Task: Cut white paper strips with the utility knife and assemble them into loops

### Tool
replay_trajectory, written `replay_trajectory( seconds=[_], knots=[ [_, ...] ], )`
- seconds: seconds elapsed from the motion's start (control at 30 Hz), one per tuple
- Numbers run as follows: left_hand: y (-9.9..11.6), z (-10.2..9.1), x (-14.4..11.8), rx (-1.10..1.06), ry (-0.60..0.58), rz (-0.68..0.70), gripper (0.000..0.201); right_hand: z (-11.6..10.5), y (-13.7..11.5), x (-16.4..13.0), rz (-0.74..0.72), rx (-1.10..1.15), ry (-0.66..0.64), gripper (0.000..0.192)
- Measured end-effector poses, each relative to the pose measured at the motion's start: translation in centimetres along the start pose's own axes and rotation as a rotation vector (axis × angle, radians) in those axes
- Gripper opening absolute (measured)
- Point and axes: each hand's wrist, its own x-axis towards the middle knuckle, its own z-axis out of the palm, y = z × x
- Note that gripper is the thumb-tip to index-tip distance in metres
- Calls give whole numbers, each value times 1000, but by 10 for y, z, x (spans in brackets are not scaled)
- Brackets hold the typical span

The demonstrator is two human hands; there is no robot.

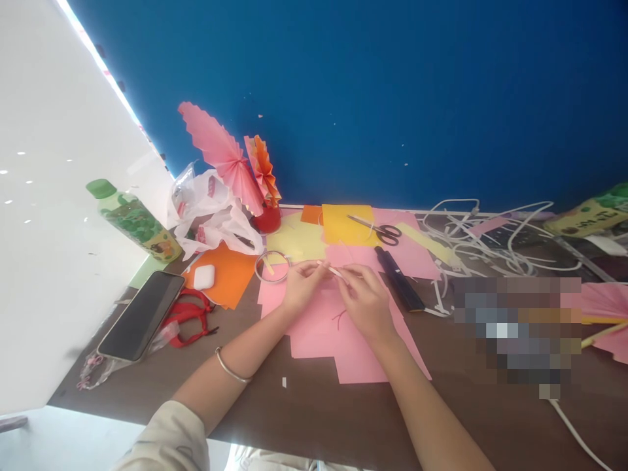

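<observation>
My left hand [303,285] and my right hand [366,301] come together over pink paper sheets [314,333] at the middle of the table. Between their fingertips is a short, thin pale strip [335,270], which looks like paper; both hands pinch it. Beneath my right hand, a thin dark red string or tie [338,318] lies on the pink paper. A roll of clear tape [256,268] rests just left of my left hand. Scissors [387,234] with dark handles lie on a yellow sheet [338,229] beyond my hands.
A black cylindrical tool [400,280] with a white cord lies to the right, near tangled white cables [471,248]. On the left are a phone [142,316], a white earbud case [204,277], red straps [191,317] and a green bottle [137,219]. Folded pink paper fans [223,154] stand behind.
</observation>
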Motion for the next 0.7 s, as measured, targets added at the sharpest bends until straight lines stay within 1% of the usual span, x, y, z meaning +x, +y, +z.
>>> replay_trajectory(
  seconds=[0.17,0.4,0.47,0.6,0.7],
  knots=[
    [-2,0,0,1,16,-6,30,1,3,-1,-22,-22,14,17],
    [2,0,0,-2,21,-3,29,1,5,-1,32,18,-17,17],
    [3,1,-1,-10,-3,-6,30,0,5,-1,30,23,-17,17],
    [4,2,-3,-11,-61,6,23,0,3,-1,11,30,-7,16],
    [3,2,-2,5,-40,6,23,0,2,-1,28,56,-15,17]
  ],
)
